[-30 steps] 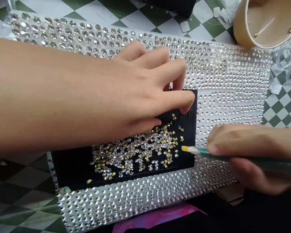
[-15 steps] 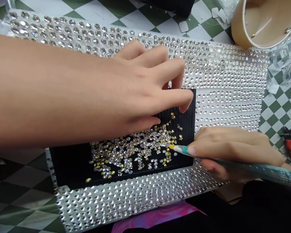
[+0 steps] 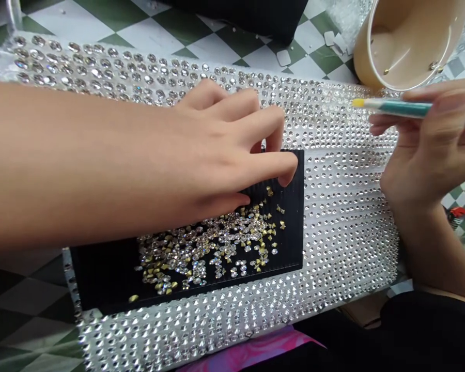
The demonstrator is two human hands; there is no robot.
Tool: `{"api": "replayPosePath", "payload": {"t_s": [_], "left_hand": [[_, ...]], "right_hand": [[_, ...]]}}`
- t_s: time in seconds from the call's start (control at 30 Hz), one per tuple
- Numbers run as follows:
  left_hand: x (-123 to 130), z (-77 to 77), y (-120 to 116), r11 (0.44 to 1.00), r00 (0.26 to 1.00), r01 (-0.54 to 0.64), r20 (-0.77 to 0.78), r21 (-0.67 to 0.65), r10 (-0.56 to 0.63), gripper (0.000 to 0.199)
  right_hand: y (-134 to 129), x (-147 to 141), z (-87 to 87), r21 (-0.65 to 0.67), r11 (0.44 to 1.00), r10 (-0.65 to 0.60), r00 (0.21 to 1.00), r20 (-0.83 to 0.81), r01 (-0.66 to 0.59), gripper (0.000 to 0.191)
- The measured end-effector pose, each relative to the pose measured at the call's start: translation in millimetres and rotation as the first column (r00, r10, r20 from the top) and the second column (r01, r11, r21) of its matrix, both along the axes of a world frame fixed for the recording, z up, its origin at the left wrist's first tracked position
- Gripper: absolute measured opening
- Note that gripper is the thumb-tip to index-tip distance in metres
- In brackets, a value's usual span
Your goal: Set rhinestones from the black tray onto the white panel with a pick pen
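Rhinestones on tray, pen in right hand

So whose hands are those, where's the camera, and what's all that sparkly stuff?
No robot here: they're one person's bare hands, seen by a camera worn on that person's head, looking forward and down. The left hand is over a black tray with small loose gems, some showing gold-coloured sides. The right hand holds a teal pen-like tool with a yellow tip. Under the tray is a sheet covered in shiny studs, on a green-and-white checked surface.
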State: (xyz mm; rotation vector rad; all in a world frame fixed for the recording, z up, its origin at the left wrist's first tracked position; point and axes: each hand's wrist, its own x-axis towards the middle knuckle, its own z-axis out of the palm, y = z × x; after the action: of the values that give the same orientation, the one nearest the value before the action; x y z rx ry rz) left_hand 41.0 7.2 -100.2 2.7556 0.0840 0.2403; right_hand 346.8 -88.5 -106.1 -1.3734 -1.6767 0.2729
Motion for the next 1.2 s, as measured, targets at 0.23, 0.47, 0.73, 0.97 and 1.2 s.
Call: {"api": "replayPosePath", "payload": {"t_s": [0.23, 0.47, 0.73, 0.97, 1.2], "left_hand": [[-3.1, 1.4, -0.9, 1.000, 1.000, 0.004, -0.030, 0.013, -0.003, 0.042], [-2.0, 2.1, -1.0, 1.000, 1.000, -0.011, -0.011, 0.003, 0.011, 0.040], [0.5, 1.0, -0.5, 0.992, 1.000, -0.009, 0.016, -0.127, 0.012, 0.042], [1.4, 0.7, -1.2, 1.000, 1.000, -0.007, -0.030, 0.020, 0.007, 0.042], [-4.8, 0.4, -1.1, 1.000, 0.998, -0.021, -0.061, -0.013, 0.020, 0.045]], "right_hand": [[4.2, -4.7, -0.5, 0.121, 0.993, 0.010, 0.999, 0.032, -0.013, 0.021], [8.1, -1.7, -1.5, 0.107, 0.993, -0.046, 0.998, 0.053, 0.040, 0.014], [4.8, -4.7, -0.5, 0.096, 0.994, -0.054, 0.998, 0.012, 0.053, 0.015], [8.2, -1.3, -3.6, 0.156, 0.988, -0.014, 1.000, 0.026, 0.010, 0.012], [5.1, -7.0, -4.8, 0.125, 0.986, -0.114, 0.993, 0.013, 0.112, 0.010]]}}
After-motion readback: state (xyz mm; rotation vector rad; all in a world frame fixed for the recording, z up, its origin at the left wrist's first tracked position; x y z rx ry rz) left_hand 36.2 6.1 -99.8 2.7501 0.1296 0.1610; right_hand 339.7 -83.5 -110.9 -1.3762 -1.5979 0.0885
